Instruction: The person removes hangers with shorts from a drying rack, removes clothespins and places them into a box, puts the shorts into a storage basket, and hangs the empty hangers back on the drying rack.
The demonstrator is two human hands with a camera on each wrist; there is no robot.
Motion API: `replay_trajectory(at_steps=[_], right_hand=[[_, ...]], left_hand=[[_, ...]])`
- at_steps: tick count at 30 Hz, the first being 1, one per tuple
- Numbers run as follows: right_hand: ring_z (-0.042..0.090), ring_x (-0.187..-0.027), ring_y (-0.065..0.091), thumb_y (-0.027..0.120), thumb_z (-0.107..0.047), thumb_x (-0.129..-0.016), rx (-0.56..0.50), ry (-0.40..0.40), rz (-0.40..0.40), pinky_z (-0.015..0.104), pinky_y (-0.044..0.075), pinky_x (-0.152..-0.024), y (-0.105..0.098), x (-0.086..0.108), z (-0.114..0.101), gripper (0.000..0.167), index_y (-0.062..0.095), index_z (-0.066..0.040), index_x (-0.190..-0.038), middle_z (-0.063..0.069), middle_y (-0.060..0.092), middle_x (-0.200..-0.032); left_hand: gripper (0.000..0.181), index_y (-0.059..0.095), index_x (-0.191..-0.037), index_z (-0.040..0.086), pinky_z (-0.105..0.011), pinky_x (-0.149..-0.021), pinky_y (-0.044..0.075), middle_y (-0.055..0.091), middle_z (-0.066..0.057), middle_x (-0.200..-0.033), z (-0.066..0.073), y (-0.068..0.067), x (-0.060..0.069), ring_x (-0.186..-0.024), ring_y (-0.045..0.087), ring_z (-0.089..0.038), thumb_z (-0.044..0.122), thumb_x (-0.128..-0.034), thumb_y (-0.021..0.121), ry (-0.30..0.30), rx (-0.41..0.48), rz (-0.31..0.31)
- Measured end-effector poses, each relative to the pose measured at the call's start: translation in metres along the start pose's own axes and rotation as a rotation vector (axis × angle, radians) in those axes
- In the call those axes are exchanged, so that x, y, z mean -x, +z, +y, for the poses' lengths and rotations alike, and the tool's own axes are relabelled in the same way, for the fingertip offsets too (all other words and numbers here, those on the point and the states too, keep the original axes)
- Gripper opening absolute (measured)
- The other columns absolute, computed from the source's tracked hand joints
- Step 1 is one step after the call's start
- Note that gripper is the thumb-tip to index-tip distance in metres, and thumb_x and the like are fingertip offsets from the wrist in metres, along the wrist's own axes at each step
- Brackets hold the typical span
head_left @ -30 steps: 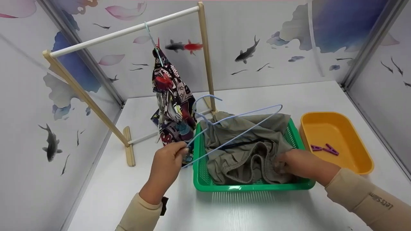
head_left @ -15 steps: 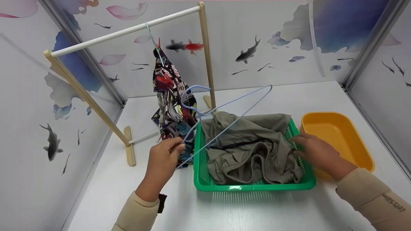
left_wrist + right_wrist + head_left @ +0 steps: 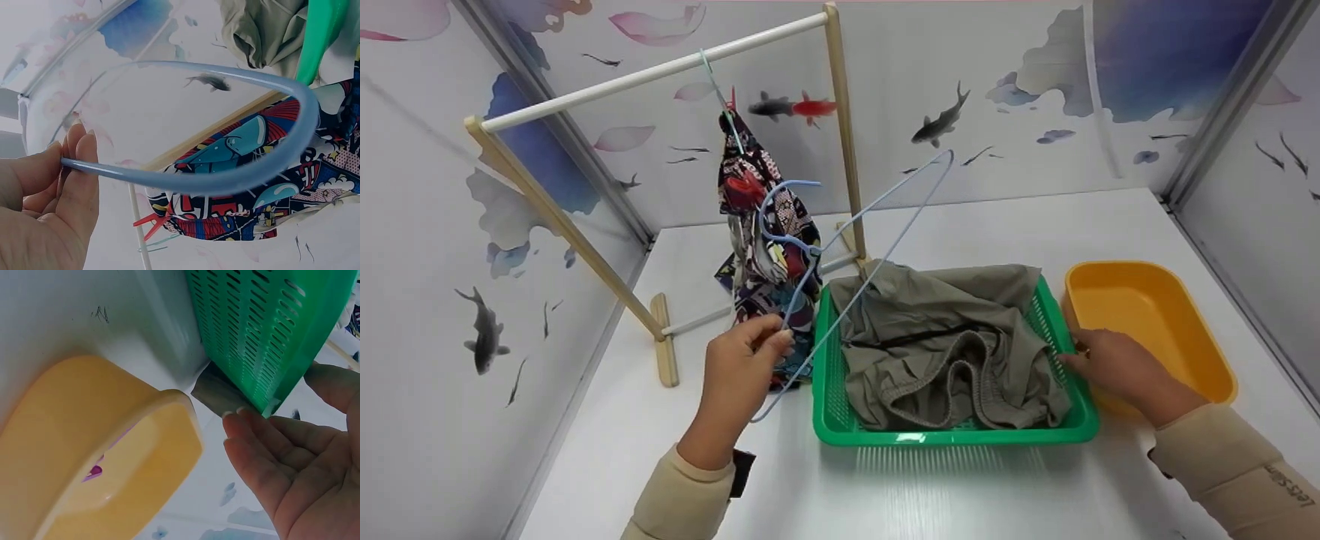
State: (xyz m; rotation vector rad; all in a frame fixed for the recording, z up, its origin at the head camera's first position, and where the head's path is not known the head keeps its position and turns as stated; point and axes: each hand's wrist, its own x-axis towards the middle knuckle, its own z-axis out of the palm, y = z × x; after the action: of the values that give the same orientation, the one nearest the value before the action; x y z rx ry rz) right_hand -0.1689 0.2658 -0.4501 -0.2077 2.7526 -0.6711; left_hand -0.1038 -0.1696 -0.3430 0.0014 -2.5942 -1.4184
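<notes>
Pinching the thin pale-blue triangular hanger [image 3: 197,183] near the green plastic basket's [image 3: 952,437] left edge, my left hand [image 3: 739,371] clamps its fingers on what should be light and stiff, best held near the hook [image 3: 802,182]. The crumpled grey-green cloth garment [image 3: 937,300] inside the basket looks gathered at the waistband [image 3: 981,382]; I expect it soft, so I'd lift it there. My right hand's [image 3: 1125,371] fingers stand apart at the right rim.
</notes>
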Motion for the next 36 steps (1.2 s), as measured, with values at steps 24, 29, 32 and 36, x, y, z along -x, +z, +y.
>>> replay_trajectory(at_steps=[24, 29, 32, 36], right_hand=[[0.021, -0.075, 0.051, 0.058, -0.031, -0.097, -0.092, 0.082, -0.066, 0.030, 0.042, -0.065, 0.003, 0.000, 0.005, 0.034, 0.051, 0.002, -0.101, 0.006, 0.048, -0.075], [0.021, -0.078, 0.052, 0.058, -0.033, -0.097, -0.113, 0.097, -0.077, 0.029, 0.043, -0.068, 0.005, 0.000, 0.004, 0.037, 0.051, 0.002, -0.106, 0.006, 0.049, -0.077], [0.020, -0.077, 0.052, 0.057, -0.034, -0.098, -0.127, 0.101, -0.082, 0.029, 0.044, -0.068, 0.005, 0.001, 0.004, 0.039, 0.051, 0.003, -0.109, 0.006, 0.050, -0.078], [0.020, -0.077, 0.052, 0.056, -0.035, -0.098, -0.135, 0.103, -0.083, 0.029, 0.044, -0.068, 0.005, 0.001, 0.004, 0.040, 0.051, 0.003, -0.111, 0.006, 0.052, -0.080]], left_hand=[[0.016, 0.064, -0.104, -0.010, -0.029, -0.069, 0.058, 0.068, -0.015, -0.087, 0.017, 0.029, -0.003, -0.076, 0.067, -0.018, 0.001, -0.0926, 0.061, 0.001, 0.336, 0.006], [0.012, 0.064, -0.100, -0.009, -0.031, -0.069, 0.058, 0.067, -0.013, -0.083, 0.018, 0.043, -0.008, -0.075, 0.066, -0.016, 0.001, -0.0919, 0.062, -0.016, 0.389, 0.055], [0.011, 0.064, -0.098, -0.007, -0.032, -0.069, 0.059, 0.067, -0.013, -0.083, 0.019, 0.049, -0.011, -0.075, 0.065, -0.016, 0.002, -0.0919, 0.063, -0.042, 0.417, 0.066], [0.011, 0.065, -0.098, -0.008, -0.033, -0.070, 0.059, 0.068, -0.015, -0.086, 0.020, 0.056, -0.018, -0.076, 0.066, -0.016, 0.001, -0.0918, 0.063, -0.074, 0.443, 0.078]])
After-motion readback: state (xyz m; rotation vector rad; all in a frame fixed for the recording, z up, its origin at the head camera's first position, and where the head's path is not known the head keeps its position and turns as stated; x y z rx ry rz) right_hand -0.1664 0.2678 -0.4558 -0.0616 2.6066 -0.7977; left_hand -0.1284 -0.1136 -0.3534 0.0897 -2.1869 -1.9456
